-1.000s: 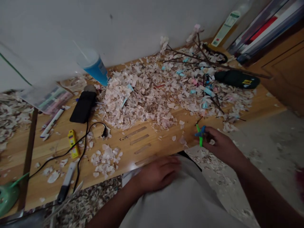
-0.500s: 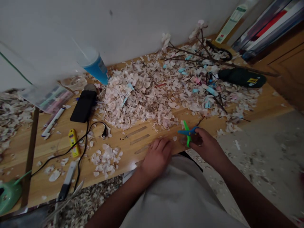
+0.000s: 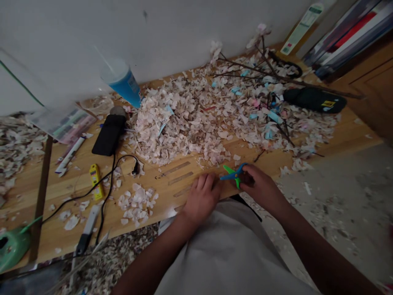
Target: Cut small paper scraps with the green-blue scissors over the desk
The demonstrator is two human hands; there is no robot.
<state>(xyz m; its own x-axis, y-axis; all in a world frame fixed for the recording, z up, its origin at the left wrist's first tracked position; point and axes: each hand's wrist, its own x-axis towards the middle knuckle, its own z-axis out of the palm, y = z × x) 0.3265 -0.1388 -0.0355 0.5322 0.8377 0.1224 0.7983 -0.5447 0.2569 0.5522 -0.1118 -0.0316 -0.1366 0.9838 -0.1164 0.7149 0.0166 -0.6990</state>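
Note:
My right hand (image 3: pixel 260 188) is closed round the handles of small scissors (image 3: pixel 232 174) with blue and green blades spread apart, held just over the front edge of the wooden table (image 3: pixel 172 180). My left hand (image 3: pixel 201 196) lies on the table edge right beside the blades, fingers bent and together; whether it pinches anything is hidden. A large heap of pale paper scraps (image 3: pixel 190 123) covers the table behind both hands.
Bare twigs with paper bits (image 3: pixel 260 65) and a black tool (image 3: pixel 315 100) lie at the back right. A blue-tipped bottle (image 3: pixel 124 84), black case (image 3: pixel 109 133), cable (image 3: pixel 107 180), yellow cutter (image 3: pixel 95 180), knife (image 3: pixel 87 229) and a small scrap pile (image 3: pixel 136 203) lie left. Scraps litter the floor.
My right hand has carried the scissors leftward along the table edge. My left hand has moved up from my lap onto the table edge, meeting the blades.

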